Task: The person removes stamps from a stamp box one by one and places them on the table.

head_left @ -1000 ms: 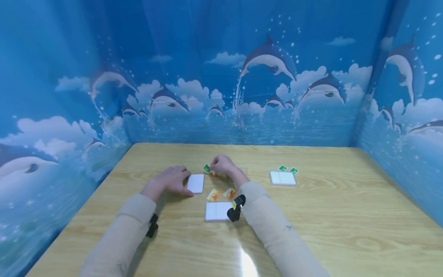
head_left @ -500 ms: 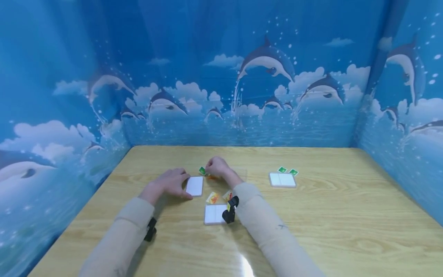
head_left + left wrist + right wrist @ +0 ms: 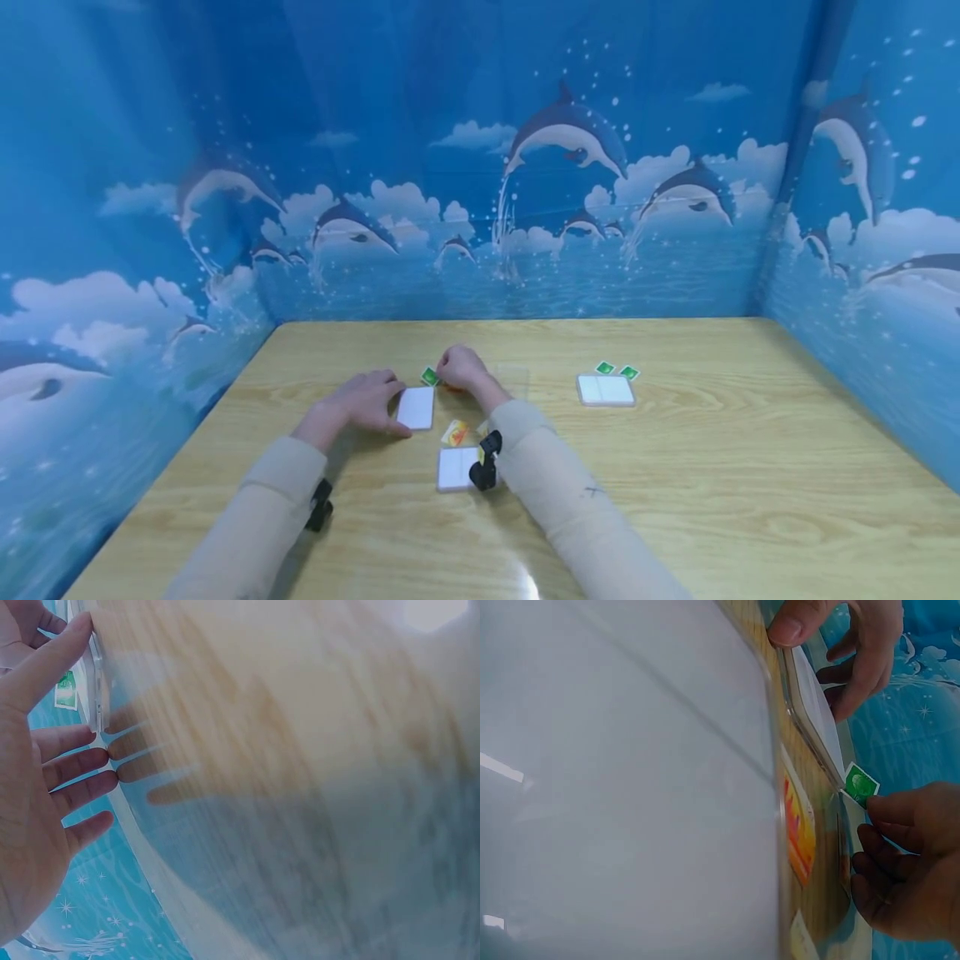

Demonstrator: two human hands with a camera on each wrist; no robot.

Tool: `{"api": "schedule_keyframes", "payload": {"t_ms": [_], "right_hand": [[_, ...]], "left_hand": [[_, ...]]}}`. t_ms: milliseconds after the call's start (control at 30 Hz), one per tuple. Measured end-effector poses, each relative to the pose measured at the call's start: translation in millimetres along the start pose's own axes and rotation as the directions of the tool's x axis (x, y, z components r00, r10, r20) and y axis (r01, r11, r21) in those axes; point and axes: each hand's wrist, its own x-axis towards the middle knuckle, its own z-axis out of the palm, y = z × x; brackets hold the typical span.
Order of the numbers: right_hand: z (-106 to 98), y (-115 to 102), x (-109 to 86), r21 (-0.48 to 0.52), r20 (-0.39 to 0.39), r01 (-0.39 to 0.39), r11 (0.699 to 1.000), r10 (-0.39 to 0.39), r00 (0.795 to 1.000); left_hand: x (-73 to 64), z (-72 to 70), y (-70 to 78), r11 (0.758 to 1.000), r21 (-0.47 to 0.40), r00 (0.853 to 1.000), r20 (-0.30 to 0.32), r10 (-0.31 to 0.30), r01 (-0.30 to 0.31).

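Observation:
A small white board with clear edging [image 3: 416,408] lies on the table at left of centre. My left hand [image 3: 363,402] holds it, thumb at the near end and fingers at the far end. In the right wrist view, the board's long side [image 3: 817,709] runs between that thumb and the fingers. My right hand [image 3: 462,367] is just beyond the board, its fingers curled. Its fingertips pinch a small green picture card [image 3: 861,784] at the corner, close to the board's far end. Part of an orange card [image 3: 844,855] shows beside the right hand's lower fingers.
A second white board [image 3: 456,469] lies nearer, partly behind the right wrist's camera, with an orange card [image 3: 455,432] above it. Farther right lies another board [image 3: 606,390] with two green cards [image 3: 628,372]. A clear sheet [image 3: 514,382] lies beyond the right wrist. Dolphin-printed curtains [image 3: 465,242] enclose the table.
My right hand has shifted left with the green card, along the far end of the left board. The left hand stays on that board. The head view has drifted slightly.

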Motion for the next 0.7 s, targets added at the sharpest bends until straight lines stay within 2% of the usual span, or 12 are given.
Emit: {"api": "schedule_keyframes", "payload": {"t_ms": [133,333,500,700], "right_hand": [[0.2,-1.5,-0.9,-0.070,-0.021,0.015,0.997,-0.016,1.000],[0.4,-1.7,-0.7,-0.111,-0.034,-0.005,0.994,0.001,0.999],[0.2,-1.3,-0.4,-0.118,-0.031,-0.029,0.993,0.026,0.999],[-1.8,-0.2,-0.7,-0.076,-0.028,-0.032,0.997,0.030,0.999]], "left_hand": [[-1.3,-0.4,0.1,1.000,-0.001,1.000,-0.002,0.003,-0.003],[-1.3,1.0,-0.4,1.000,-0.003,1.000,-0.007,0.005,-0.005],[-0.8,2.9,-1.3,1.000,-0.002,1.000,-0.006,0.006,-0.006],[-0.1,2.9,-2.1,1.000,-0.006,1.000,-0.006,-0.006,0.006]]}}
